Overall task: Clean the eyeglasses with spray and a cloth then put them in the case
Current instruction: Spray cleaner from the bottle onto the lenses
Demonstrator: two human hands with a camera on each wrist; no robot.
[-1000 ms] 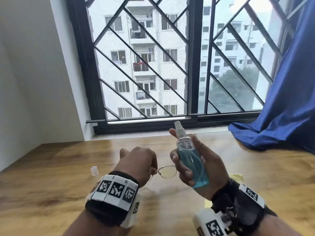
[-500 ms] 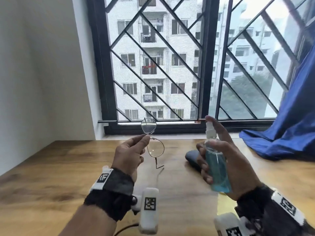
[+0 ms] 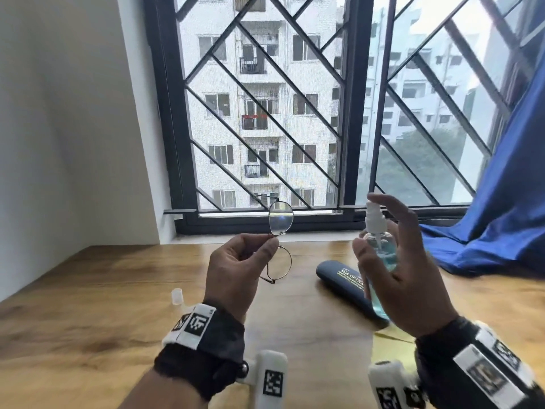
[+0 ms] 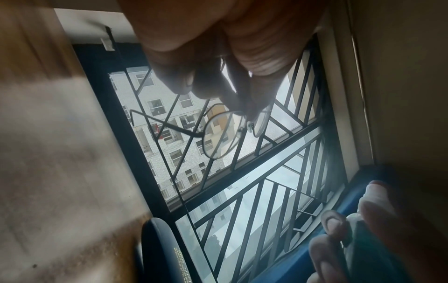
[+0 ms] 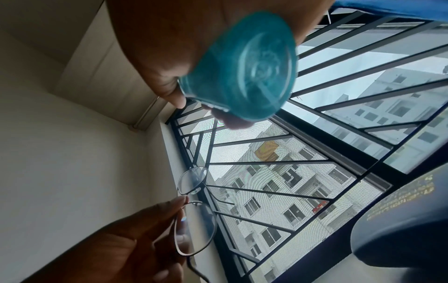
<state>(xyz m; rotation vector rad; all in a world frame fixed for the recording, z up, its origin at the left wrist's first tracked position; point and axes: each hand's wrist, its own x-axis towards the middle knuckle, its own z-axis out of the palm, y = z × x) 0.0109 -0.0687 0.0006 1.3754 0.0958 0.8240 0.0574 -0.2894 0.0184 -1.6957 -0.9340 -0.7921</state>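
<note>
- Eyeglasses (image 3: 278, 240) hang in the air above the wooden table (image 3: 88, 305), pinched at the bridge between the thumb and forefinger of your left hand (image 3: 236, 267).
- Their long axis runs nearly upright: one lens stands above your fingertips against the window (image 3: 265, 113), the other below them.
- Your right hand (image 3: 404, 270) wraps round the spray bottle (image 3: 379, 258) of blue liquid, held upright just beside the glasses; the forefinger arches over the white nozzle, though whether it presses down is hard to tell.
- On the table between and beyond your hands lies the dark blue glasses case (image 3: 342, 278), closed as far as the head view shows, with gold lettering on top.
- A yellow cloth (image 3: 389, 338) peeks out under your right wrist; a small clear cap (image 3: 177, 296) stands to the left.
- Only the left wrist view shows a temple arm (image 4: 164, 124) unfolded, sticking out sideways from the lens.
- Only the right wrist view shows the bottle's round base (image 5: 242, 69), facing the camera.
- A blue curtain (image 3: 501, 216) is bunched at the right.
</note>
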